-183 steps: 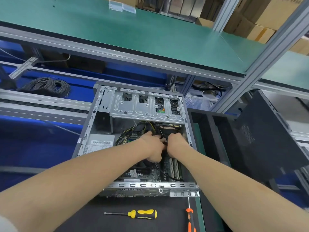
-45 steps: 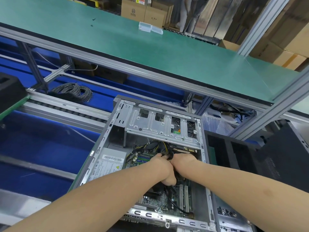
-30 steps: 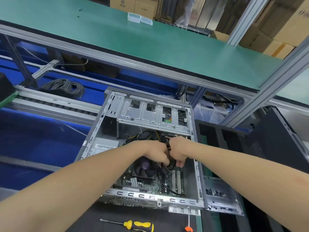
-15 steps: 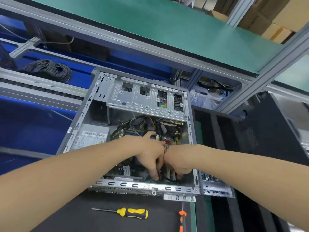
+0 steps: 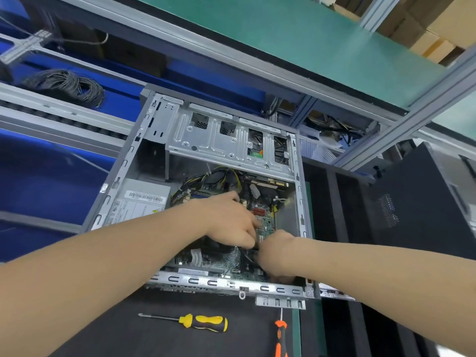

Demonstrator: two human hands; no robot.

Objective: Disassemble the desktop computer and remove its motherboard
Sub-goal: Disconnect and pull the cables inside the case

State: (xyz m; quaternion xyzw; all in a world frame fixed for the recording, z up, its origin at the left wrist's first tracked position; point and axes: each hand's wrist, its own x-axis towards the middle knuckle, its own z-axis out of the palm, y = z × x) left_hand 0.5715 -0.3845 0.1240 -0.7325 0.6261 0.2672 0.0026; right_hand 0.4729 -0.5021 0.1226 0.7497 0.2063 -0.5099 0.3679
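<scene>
Motherboard [image 5: 265,224] inside the case [image 5: 226,282]; a screwdriver [image 5: 201,322] on the mat [image 5: 123,333] before it

Head view, down, close over case [image 5: 201,280]

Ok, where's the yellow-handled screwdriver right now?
The yellow-handled screwdriver lies on the black mat, lower centre of the head view, just in front of the open computer case and left of the orange-handled screwdriver.

An electronics workshop on a factory line: a green-matted bench shelf [image 5: 296,39] sits on a silver aluminium-profile frame [image 5: 412,117] above a grey roller conveyor track [image 5: 64,117]. Brown cardboard boxes [image 5: 432,34] are stacked behind. A coil of grey cable [image 5: 67,85], a yellow-and-black screwdriver [image 5: 203,322] and an opened grey steel computer case [image 5: 123,171] lie about.
</scene>
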